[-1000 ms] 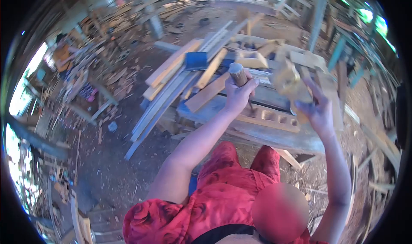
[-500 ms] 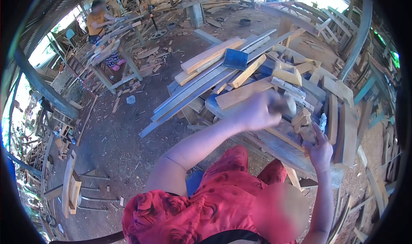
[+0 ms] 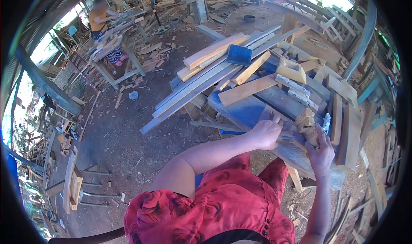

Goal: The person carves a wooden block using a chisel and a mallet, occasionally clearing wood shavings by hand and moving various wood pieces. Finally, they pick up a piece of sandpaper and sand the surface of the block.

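Observation:
My left hand (image 3: 267, 133) is closed in a fist over the near edge of the low wooden bench (image 3: 281, 149). A blue handle (image 3: 233, 132) sticks out behind it; the tool looks like a hammer, its head mostly lost among the wood beyond my fingers. My right hand (image 3: 321, 153) grips a small wooden block (image 3: 310, 134) on the bench, fingers along its right side. Just beyond that block is a notched, light piece of wood (image 3: 305, 116). A crumpled silvery scrap (image 3: 326, 123) lies to the right of my fingers.
Long planks (image 3: 206, 79) are stacked to the left of the bench, with a dark blue tray (image 3: 239, 55) on top. Boards (image 3: 349, 132) lean at the right. Another person (image 3: 101, 19) works at a wooden table (image 3: 109, 51) at the far left.
My left hand has come down and toward me with the tool, from a blurred raised position to bench level. My right hand stays on the block. The view has shifted slightly.

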A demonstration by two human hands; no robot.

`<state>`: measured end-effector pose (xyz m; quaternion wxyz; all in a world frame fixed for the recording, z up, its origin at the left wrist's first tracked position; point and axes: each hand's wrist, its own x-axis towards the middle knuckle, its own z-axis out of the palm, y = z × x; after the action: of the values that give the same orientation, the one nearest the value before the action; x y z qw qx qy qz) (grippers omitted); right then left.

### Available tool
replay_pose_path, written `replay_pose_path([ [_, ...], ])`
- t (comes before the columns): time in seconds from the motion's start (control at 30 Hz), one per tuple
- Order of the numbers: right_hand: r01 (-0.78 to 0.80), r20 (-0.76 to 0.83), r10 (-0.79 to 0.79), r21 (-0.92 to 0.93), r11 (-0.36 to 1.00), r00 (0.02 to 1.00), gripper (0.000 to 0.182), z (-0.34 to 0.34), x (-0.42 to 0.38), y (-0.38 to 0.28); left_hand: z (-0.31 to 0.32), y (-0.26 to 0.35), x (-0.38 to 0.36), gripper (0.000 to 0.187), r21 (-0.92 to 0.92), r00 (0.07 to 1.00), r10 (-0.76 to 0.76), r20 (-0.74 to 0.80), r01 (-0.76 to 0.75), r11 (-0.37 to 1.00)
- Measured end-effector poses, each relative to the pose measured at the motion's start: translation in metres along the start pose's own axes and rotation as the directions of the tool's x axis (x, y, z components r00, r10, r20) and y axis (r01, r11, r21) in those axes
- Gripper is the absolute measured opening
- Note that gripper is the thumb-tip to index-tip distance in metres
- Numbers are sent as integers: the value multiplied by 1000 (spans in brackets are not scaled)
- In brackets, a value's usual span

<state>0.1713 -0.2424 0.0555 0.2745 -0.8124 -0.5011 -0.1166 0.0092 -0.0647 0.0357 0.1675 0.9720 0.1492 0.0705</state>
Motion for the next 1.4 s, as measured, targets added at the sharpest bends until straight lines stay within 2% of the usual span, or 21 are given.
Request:
replay_pose_path([
  [0.1,-10,-5,10,-8,1000,1000,71,1,0,-2,-4,5,2,61,19,1000,-4,-10,4,1000],
  [0.17,-21,4,21,-21,1000,1000,71,0,-2,-1,-3,8,5,56,41,998,-26,50,24,999],
  [0.37,-36,18,36,6,999,999,73,-4,3,-3,2,2,-1,41,-7,1000,-10,-24,10,1000],
  [0.5,-130,127,113,140,982,985,73,-10,14,8,6,-2,-8,34,-60,996,10,-86,-15,998],
  [0.53,-181,172,147,202,963,974,72,-10,19,12,7,-5,-9,33,-78,990,22,-142,-33,996],
  [0.57,-198,160,169,185,963,973,72,-7,23,18,8,-5,-10,32,-98,981,42,-192,-62,993],
  [0.63,-228,165,180,355,907,970,72,-5,31,38,6,-4,-13,32,-110,985,7,-170,-26,994],
  [0.7,-301,117,279,279,912,953,72,-26,43,28,10,-6,-14,34,-138,974,-6,-228,-26,990],
  [0.77,-262,6,303,520,813,953,66,-31,54,37,12,-9,-14,39,-180,976,-4,-220,-37,983],
  [0.8,-282,-18,337,506,815,941,66,-36,61,40,10,-9,-13,39,-184,977,39,-207,-78,980],
  [0.87,-271,-42,398,668,693,916,63,-46,72,49,6,-6,-15,45,-198,973,1,-232,-49,979],
  [0.9,-277,-55,413,659,699,909,63,-50,77,53,7,-7,-14,45,-203,973,23,-228,-71,977],
  [0.97,-461,69,594,703,541,802,63,-54,87,56,8,-10,-14,49,-194,979,-1,-206,-40,980],
  [1.07,-488,66,661,729,479,748,63,-40,101,60,15,-10,-12,46,-209,969,-10,-248,-44,977],
  [1.13,-495,123,632,740,456,765,63,-24,114,65,13,-6,-10,45,-205,971,-32,-237,-18,979],
  [1.2,-553,277,631,781,291,724,59,-3,130,63,12,-7,-14,43,-191,968,-85,-237,40,981],
  [1.23,-572,333,579,765,295,744,53,6,138,66,14,-8,-13,42,-192,963,-81,-256,31,981],
  [1.27,-563,325,578,772,296,749,53,21,146,68,16,-7,-12,41,-196,961,-60,-268,6,981],
  [1.33,-616,392,650,773,151,652,48,43,158,74,17,-4,-11,42,-196,963,-49,-264,-4,981],
  [1.4,-567,387,631,818,102,673,49,55,161,83,18,-4,-11,43,-195,952,-65,-300,5,981],
])
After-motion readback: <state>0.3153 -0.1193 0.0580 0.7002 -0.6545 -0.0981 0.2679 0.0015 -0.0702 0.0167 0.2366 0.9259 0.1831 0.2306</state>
